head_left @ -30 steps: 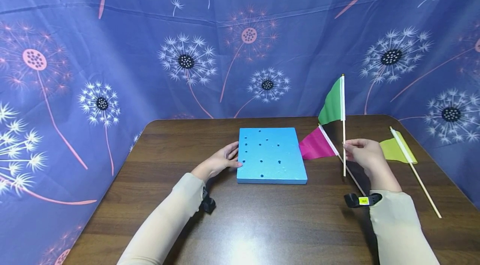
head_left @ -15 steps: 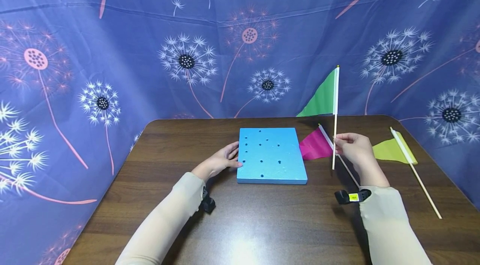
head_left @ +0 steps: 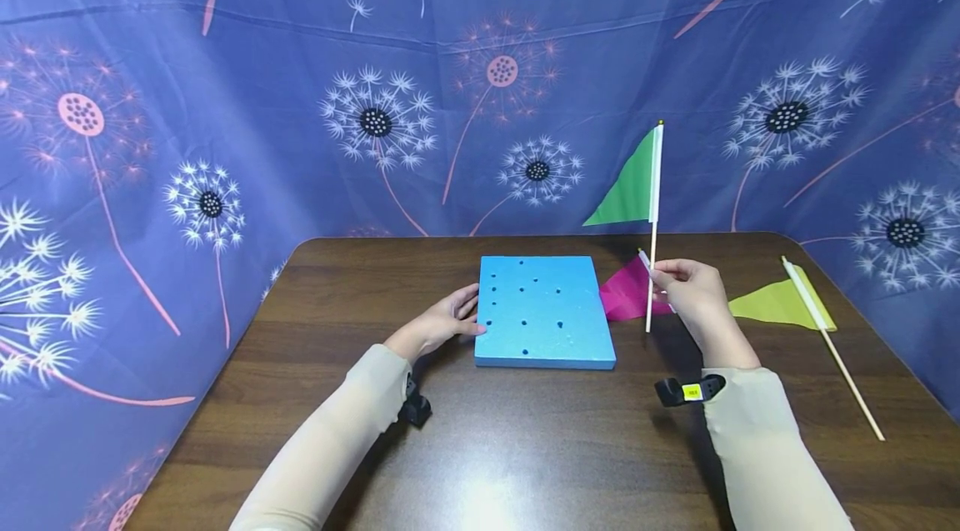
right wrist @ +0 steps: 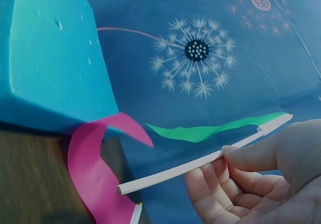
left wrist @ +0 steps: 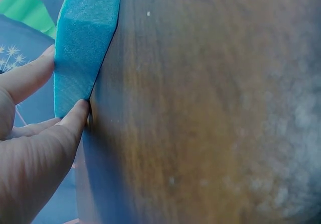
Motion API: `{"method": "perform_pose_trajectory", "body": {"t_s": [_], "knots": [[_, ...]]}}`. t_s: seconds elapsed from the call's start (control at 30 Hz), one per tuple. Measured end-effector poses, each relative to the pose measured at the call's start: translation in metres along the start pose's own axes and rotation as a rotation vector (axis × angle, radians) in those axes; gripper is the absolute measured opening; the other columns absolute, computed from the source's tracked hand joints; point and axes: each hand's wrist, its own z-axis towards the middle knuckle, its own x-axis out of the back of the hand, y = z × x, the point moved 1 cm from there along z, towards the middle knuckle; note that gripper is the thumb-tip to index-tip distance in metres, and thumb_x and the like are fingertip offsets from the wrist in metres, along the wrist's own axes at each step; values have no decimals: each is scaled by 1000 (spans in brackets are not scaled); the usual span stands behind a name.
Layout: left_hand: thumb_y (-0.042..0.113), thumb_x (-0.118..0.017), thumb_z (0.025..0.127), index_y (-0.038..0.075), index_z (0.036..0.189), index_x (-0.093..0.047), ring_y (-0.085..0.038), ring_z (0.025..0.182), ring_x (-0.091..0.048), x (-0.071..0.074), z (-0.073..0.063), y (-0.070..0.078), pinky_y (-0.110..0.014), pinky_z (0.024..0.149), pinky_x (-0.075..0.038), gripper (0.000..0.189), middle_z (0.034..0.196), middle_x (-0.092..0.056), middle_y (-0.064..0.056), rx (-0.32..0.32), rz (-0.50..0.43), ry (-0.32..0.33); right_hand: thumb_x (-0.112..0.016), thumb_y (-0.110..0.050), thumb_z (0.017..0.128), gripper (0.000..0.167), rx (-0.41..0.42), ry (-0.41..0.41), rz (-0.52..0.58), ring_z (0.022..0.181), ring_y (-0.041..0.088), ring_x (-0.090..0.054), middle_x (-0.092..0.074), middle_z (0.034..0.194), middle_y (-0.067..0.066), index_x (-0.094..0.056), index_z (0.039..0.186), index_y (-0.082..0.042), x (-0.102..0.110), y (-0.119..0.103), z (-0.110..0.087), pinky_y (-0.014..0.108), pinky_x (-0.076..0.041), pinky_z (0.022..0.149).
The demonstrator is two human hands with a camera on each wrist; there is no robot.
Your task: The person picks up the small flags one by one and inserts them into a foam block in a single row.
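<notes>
- Wooden tabletop (head_left: pixel 570 448): under everything.
- Blue foam board (head_left: pixel 546 306): flat on tabletop, left of right hand (head_left: pixel 701 303) and green pennant flag (head_left: pixel 633 191).
- Green pennant flag: long axis nearly upright, top leaning slightly right, cloth pointing left. Lower end of its stick (right wrist: pixel 170 172) right of board, apart from it; tabletop contact, can't tell.
- Yellow pennant flag (head_left: pixel 783 304): lying right of right hand.
- Magenta pennant flag (head_left: pixel 622 289): lying beside board, cloth at its right edge.
- Left hand (head_left: pixel 435 327): nearer to board, touching left edge with extended fingers, not wrapped round.
- Right hand: nearer to green pennant flag, pinching stick between thumb and fingertips.
- Small holes (head_left: pixel 523 323): in board's top, left of stick.
</notes>
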Motion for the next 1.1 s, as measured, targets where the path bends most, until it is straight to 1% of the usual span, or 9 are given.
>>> {"method": "perform_pose_trajectory", "body": {"t_s": [0.13,0.27,0.43,0.53,0.7,0.77,0.87,1.0,1.1], "knots": [[-12,-61,87,2,155,-8,-26,150,-13,1,1,0,-39,117,-27,87,163,-8,-15,-1,-2,5,-52,-4,97,31,28,7,12,66,-3,-59,-58,74,-11,-54,120,16,-6,-5,2,14,-54,62],[-12,-61,87,4,156,-8,-25,150,-13,2,2,-1,-38,117,-28,88,163,-8,-14,7,6,11,-52,-4,97,31,49,1,26,68,-4,-58,-58,77,-9,-54,121,16,-11,-12,3,14,-55,63],[-11,-60,89,5,156,-6,-25,150,-10,2,0,0,-40,117,-27,87,163,-5,-13,2,30,-4,-54,-8,98,31,42,-4,-1,73,-1,-59,-59,85,-2,-56,122,12,-21,-24,5,14,-55,66],[-11,-59,89,5,156,-4,-26,150,-10,2,0,-1,-40,117,-27,88,163,-4,-13,-3,44,-14,-54,-10,99,31,39,-6,-3,74,0,-59,-59,90,3,-56,122,10,-27,-30,7,16,-56,70],[-10,-59,90,7,156,-5,-25,150,-10,0,-1,-1,-39,117,-28,88,164,-4,-13,3,54,-8,-54,-11,99,30,32,-4,-17,75,2,-60,-59,97,9,-57,122,8,-33,-36,8,18,-57,72],[-9,-59,90,6,156,-5,-26,150,-10,0,-1,-1,-39,117,-28,87,163,-4,-14,1,60,-5,-55,-11,99,30,37,-8,-9,75,4,-61,-59,96,9,-58,122,8,-36,-38,9,19,-57,72],[-8,-60,90,6,156,-5,-26,150,-11,-1,-3,0,-40,117,-28,87,163,-4,-13,10,75,2,-55,-10,99,29,52,-19,8,75,5,-61,-59,91,5,-58,120,9,-40,-39,10,21,-58,73],[-7,-59,91,7,156,-5,-26,150,-11,-1,-3,0,-40,117,-29,87,164,-4,-13,17,97,7,-55,-9,98,27,78,-28,18,72,5,-62,-60,86,3,-59,118,10,-46,-39,10,18,-56,68],[-7,-59,91,8,156,-4,-25,150,-12,-2,-2,0,-39,117,-29,87,164,-5,-12,19,105,11,-56,-9,98,26,98,-28,18,71,4,-61,-61,84,3,-60,116,9,-52,-39,10,19,-56,68]]}}
